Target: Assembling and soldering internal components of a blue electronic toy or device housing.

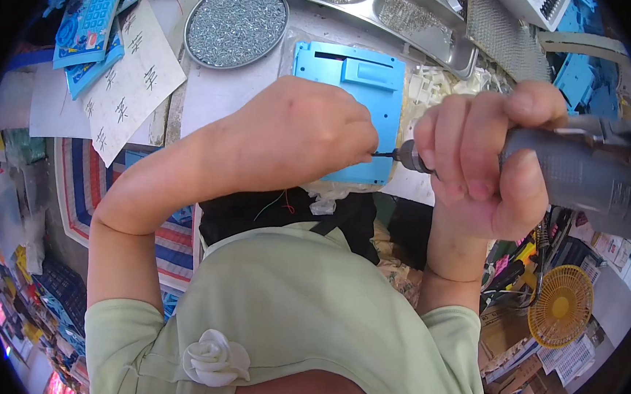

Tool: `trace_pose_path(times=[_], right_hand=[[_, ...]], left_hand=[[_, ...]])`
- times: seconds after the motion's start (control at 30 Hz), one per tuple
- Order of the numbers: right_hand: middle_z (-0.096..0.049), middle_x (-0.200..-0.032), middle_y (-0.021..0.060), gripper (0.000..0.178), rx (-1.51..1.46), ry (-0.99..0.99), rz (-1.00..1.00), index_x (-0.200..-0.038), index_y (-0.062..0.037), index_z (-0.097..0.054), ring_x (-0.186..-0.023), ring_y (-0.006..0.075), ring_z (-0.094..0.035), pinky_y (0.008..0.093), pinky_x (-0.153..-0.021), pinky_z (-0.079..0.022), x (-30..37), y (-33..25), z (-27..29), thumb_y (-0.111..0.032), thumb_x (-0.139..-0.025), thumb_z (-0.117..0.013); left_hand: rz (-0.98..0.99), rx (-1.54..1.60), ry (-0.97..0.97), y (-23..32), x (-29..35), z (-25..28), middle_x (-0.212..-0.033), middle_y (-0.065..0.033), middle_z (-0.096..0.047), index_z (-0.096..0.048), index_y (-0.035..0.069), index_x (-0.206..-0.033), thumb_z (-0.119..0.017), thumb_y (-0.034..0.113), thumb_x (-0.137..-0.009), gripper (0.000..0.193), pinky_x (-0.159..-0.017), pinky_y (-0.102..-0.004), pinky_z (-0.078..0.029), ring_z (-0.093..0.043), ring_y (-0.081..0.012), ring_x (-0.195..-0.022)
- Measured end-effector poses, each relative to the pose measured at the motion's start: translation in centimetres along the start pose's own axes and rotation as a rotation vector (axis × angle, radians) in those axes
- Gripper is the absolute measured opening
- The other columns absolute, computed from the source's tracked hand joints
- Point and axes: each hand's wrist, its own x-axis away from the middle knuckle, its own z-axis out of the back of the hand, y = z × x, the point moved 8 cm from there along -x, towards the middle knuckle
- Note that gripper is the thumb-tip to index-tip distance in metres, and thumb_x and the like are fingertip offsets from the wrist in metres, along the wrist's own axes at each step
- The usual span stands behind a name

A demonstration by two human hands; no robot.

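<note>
A blue plastic casing (370,98) with a slot and a raised rectangular part lies on the worktable before me. My left hand (324,128) is over its near left part, fingers curled and pressed together; whatever they pinch is hidden. My right hand (483,157) is wrapped around a dark grey electric screwdriver (581,172), held sideways above the table's right side. Its thin black bit (384,155) points left and meets the fingertips of my left hand. Whether a screw sits on the bit is too small to tell.
Beyond the casing stand a round metal dish of screws (237,24) and a steel compartment tray (376,14) of small metal parts. White plastic pieces (429,88) lie right of the casing. At left are a handwritten paper sheet (137,75) and blue printed packages (90,24).
</note>
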Motion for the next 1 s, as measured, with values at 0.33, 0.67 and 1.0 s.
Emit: trace_pose_path(times=[0.33, 0.67, 1.0], right_hand=[[-0.055, -0.071, 0.0042, 0.028, 0.105, 0.195, 0.024, -0.112, -0.0035, -0.05, -0.062, 0.0166, -0.052, 0.0346, -0.061, -0.047, 8.2, 0.5, 1.4, -0.008, -0.092, -0.069], [-0.056, -0.065, 0.0067, 0.021, 0.245, 0.137, 0.005, -0.093, -0.0043, -0.054, -0.056, 0.0201, -0.057, 0.0354, -0.057, -0.049, 8.1, 2.2, 0.9, -0.004, -0.088, -0.074], [-0.057, -0.065, -0.0073, 0.032, 0.138, 0.044, 0.114, -0.123, -0.0153, -0.055, -0.051, 0.0072, -0.051, 0.0254, -0.05, -0.042, 5.3, -2.2, 0.2, -0.028, -0.097, -0.069]], left_hand=[[0.047, -0.002, 0.163, -0.8, 2.4, -1.7, -0.103, -0.0114, -0.069, -0.052, 0.004, -0.081, -0.078, 0.011, -0.081, 0.027, -0.083, -0.0437, -0.051, -0.065, -0.0347, -0.098], [0.095, 0.021, 0.123, -1.6, 3.6, -3.2, -0.114, -0.0126, -0.071, -0.053, 0.003, -0.081, -0.077, 0.008, -0.082, 0.025, -0.1, -0.0485, -0.051, -0.065, -0.0339, -0.117], [0.273, 0.342, 0.145, 0.8, 3.7, -2.8, -0.097, -0.0101, -0.075, -0.07, 0.003, -0.093, -0.079, 0.01, -0.084, 0.014, -0.077, -0.0376, -0.056, -0.072, -0.03, -0.089]])
